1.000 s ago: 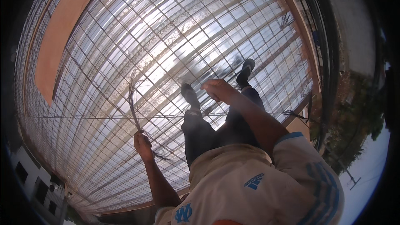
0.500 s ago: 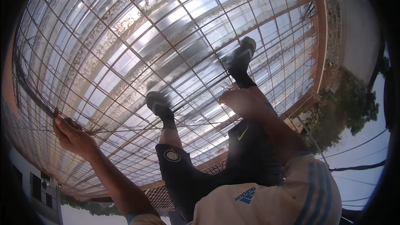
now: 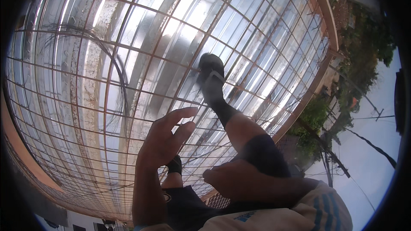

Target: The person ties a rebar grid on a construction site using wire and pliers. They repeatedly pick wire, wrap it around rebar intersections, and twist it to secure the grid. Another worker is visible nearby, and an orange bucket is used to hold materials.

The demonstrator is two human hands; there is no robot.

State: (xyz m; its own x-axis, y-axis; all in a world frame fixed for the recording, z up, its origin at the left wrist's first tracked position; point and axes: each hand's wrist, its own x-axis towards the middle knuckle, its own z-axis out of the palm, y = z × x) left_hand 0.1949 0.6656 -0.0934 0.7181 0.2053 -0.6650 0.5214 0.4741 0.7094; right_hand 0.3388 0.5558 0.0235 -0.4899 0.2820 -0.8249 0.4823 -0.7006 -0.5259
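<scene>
Left hand (image 3: pixel 165 139) was spread and empty above the rebar grid (image 3: pixel 107 102), right hand (image 3: pixel 233 179) loosely curled; footing belonged on bar crossings.

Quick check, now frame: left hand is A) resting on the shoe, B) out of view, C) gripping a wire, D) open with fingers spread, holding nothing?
D: the left hand is raised with fingers spread and nothing in it, above the rebar grid, apart from the dark shoe further out on the grid.
</scene>
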